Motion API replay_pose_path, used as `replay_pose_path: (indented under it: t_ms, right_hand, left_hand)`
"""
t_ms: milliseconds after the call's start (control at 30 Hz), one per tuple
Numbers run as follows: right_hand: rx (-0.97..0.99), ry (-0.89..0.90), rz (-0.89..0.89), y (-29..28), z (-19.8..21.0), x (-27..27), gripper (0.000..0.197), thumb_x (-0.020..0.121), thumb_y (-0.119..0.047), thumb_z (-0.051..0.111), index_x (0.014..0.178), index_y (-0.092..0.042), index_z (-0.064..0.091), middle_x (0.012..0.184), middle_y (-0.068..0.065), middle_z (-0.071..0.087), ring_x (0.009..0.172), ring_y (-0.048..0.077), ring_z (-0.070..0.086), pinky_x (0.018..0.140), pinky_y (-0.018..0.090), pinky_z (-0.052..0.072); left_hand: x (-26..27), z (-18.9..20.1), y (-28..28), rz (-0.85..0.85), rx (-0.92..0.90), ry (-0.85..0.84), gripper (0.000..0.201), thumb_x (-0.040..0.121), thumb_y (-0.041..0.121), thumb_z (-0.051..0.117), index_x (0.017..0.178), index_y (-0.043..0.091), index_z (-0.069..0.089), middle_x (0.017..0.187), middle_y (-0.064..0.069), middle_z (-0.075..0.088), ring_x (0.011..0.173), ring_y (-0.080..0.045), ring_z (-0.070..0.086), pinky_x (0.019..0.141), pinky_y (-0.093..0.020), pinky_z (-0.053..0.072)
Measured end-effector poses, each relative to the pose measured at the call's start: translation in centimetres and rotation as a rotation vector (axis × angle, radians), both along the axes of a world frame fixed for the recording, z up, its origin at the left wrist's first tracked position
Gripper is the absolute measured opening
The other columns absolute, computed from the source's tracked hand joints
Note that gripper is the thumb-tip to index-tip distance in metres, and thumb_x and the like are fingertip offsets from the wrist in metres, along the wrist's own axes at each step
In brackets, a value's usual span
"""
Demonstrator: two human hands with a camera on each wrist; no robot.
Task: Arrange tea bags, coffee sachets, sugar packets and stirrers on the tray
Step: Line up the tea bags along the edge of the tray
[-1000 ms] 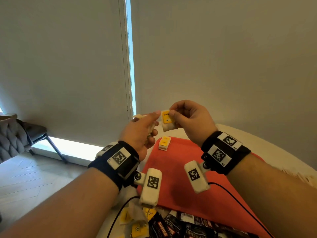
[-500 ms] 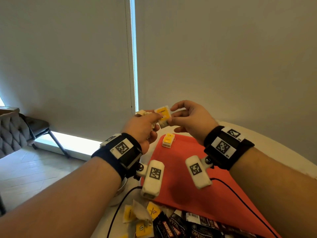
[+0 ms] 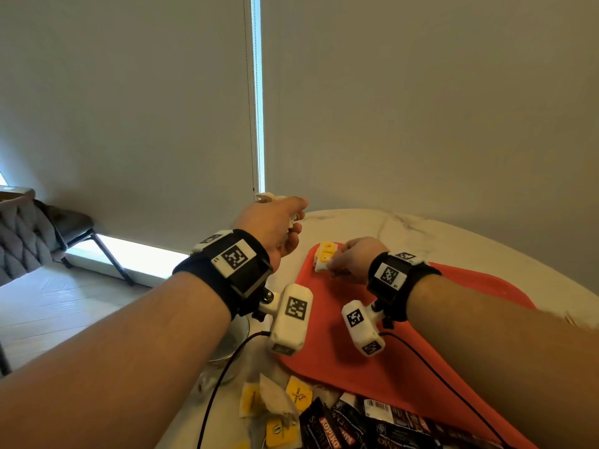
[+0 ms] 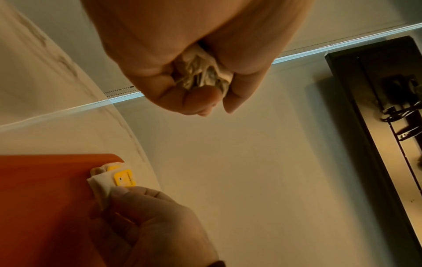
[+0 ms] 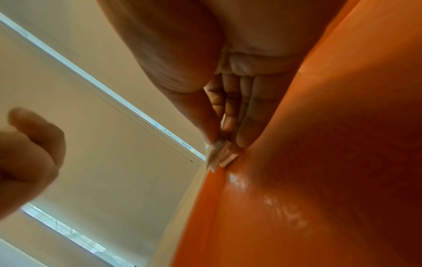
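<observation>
A red tray (image 3: 340, 351) lies on the white marble table (image 3: 453, 241). My right hand (image 3: 351, 259) is down at the tray's far left corner, pinching a white tea bag with a yellow tag (image 3: 324, 262) against the tray beside another tea bag (image 3: 325, 246). In the left wrist view the same tea bag (image 4: 107, 182) lies under the right fingertips (image 4: 128, 193). My left hand (image 3: 275, 228) hovers above the table's edge, curled round a bunch of crumpled tea bags (image 4: 200, 72). The right wrist view shows the fingers (image 5: 228, 130) nipping the tea bag (image 5: 219, 155) on the tray (image 5: 319, 162).
Loose yellow-tagged tea bags (image 3: 278, 403) and dark coffee sachets (image 3: 350, 426) lie heaped at the tray's near edge. A glass bowl (image 3: 227, 348) sits under my left forearm. A grey chair (image 3: 29, 234) stands on the floor at left. Blinds cover the window behind.
My right hand took the tea bag away from the left hand and lowered it to the tray's far left corner. The left hand stayed raised with its bunch.
</observation>
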State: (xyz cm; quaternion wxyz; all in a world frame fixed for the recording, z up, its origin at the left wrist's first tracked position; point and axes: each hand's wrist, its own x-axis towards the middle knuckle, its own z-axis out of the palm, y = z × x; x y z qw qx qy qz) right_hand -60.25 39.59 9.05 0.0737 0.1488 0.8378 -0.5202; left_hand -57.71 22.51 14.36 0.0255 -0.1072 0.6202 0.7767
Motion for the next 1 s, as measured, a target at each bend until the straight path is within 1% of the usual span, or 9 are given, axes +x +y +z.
replay_pose_path:
  t_ms: [100,233,400,533,600,700,800,900,1000]
  right_hand:
    - [0.030,-0.027,-0.001,-0.6,-0.4,-0.4,0.011,0.080,-0.005,0.083,0.080,-0.007,0.072,0.085,0.010,0.075,0.085,0.026,0.073,0.088,0.045,0.061]
    - [0.115,-0.055,0.033,-0.8,-0.9,-0.5,0.009,0.082,-0.004,0.079,0.078,-0.007,0.072,0.089,0.014,0.076,0.083,0.026,0.074,0.083,0.042,0.063]
    - [0.060,-0.046,0.057,-0.3,-0.9,-0.6,0.007,0.085,0.001,0.076,0.082,-0.005,0.074,0.079,0.014,0.073,0.069,0.022,0.068,0.067,0.033,0.062]
    - [0.040,-0.093,0.087,-0.5,-0.8,-0.5,0.009,0.090,0.003,0.069,0.099,0.002,0.072,0.085,0.017,0.071,0.078,0.025,0.068,0.087,0.041,0.061]
    - [0.033,-0.100,0.106,-0.5,-0.4,-0.2,0.013,0.093,0.000,0.067,0.105,0.005,0.070,0.086,0.016,0.071,0.083,0.026,0.069,0.088,0.042,0.060]
    - [-0.072,0.029,0.074,0.2,0.7,0.5,0.012,0.091,-0.007,0.071,0.101,0.000,0.072,0.090,0.016,0.071,0.075,0.025,0.068,0.068,0.036,0.059]
    - [-0.225,0.272,0.067,0.6,2.8,2.0,0.013,0.089,-0.023,0.075,0.091,-0.010,0.074,0.084,0.007,0.070,0.068,0.018,0.064,0.061,0.031,0.053]
    - [-0.290,0.458,0.159,0.4,5.2,4.7,0.014,0.086,-0.032,0.079,0.085,-0.018,0.074,0.076,-0.001,0.066,0.065,0.013,0.057,0.057,0.029,0.047]
    - [-0.199,0.496,0.274,0.3,6.4,7.1,0.020,0.084,-0.035,0.081,0.092,-0.018,0.073,0.081,-0.001,0.069,0.070,0.013,0.061,0.060,0.029,0.051]
  left_hand:
    - [-0.1,-0.2,0.0,-0.011,-0.007,0.001,0.024,0.092,0.027,0.078,0.108,0.011,0.069,0.090,-0.002,0.066,0.063,-0.007,0.059,0.044,-0.018,0.046]
    - [-0.1,-0.4,-0.1,-0.018,-0.014,-0.002,0.027,0.092,0.026,0.078,0.112,0.010,0.069,0.091,-0.002,0.066,0.064,-0.007,0.059,0.044,-0.018,0.046]
    - [-0.1,-0.5,0.0,-0.020,-0.023,-0.013,0.025,0.092,0.026,0.078,0.109,0.010,0.069,0.091,-0.002,0.065,0.064,-0.007,0.059,0.044,-0.018,0.046]
    - [0.1,-0.4,0.2,-0.026,-0.010,-0.026,0.028,0.092,0.029,0.077,0.111,0.010,0.068,0.093,-0.003,0.067,0.062,-0.008,0.059,0.044,-0.019,0.046]
    - [0.5,-0.3,0.3,-0.052,0.025,-0.054,0.026,0.094,0.035,0.075,0.106,0.013,0.067,0.088,-0.003,0.066,0.057,-0.008,0.056,0.041,-0.019,0.044]
    - [1.3,0.0,0.5,-0.101,0.094,-0.119,0.041,0.095,0.052,0.068,0.109,0.013,0.065,0.078,-0.004,0.064,0.050,-0.010,0.051,0.038,-0.019,0.038]
    - [2.3,0.3,0.8,-0.149,0.157,-0.180,0.053,0.096,0.063,0.058,0.104,0.010,0.063,0.072,-0.005,0.058,0.047,-0.011,0.045,0.036,-0.019,0.032]
    - [3.4,0.5,1.5,-0.181,0.215,-0.212,0.048,0.101,0.058,0.051,0.093,0.011,0.059,0.066,-0.005,0.054,0.046,-0.011,0.041,0.037,-0.018,0.027]
    - [4.1,0.5,2.4,-0.177,0.245,-0.183,0.030,0.102,0.041,0.052,0.098,0.012,0.058,0.063,-0.004,0.054,0.044,-0.011,0.042,0.034,-0.019,0.027]
